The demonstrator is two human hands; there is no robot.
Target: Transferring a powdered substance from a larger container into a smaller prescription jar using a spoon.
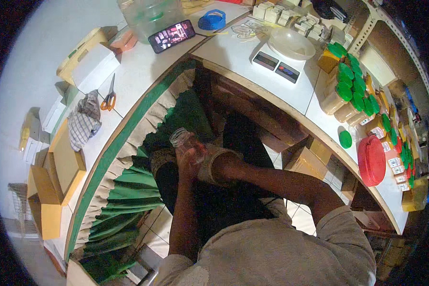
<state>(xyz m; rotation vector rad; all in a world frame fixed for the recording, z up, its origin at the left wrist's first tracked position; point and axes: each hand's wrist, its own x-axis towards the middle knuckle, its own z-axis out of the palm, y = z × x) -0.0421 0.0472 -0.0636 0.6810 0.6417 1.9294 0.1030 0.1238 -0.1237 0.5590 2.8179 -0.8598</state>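
Note:
Over my lap, a clear glass jar point(178, 137) lies tilted, its open threaded mouth pointing up and left. My left hand point(188, 159) is wrapped round its body. Close against the jar's lower end, my right hand point(225, 168) is bunched in a tan cloth point(209, 166); the cloth hides most of its fingers. Part of what looks like the same cloth shows left of my left wrist. A reddish patch shows on or through the jar's side, too blurred to make out.
A white counter point(138, 71) bends round me, with a green frilled curtain point(124, 195) below. On it are a phone point(171, 36), orange-handled scissors point(109, 99), a checked cloth point(84, 119), a kitchen scale point(277, 66), several green-lidded jars point(344, 90) and a red lid point(372, 161).

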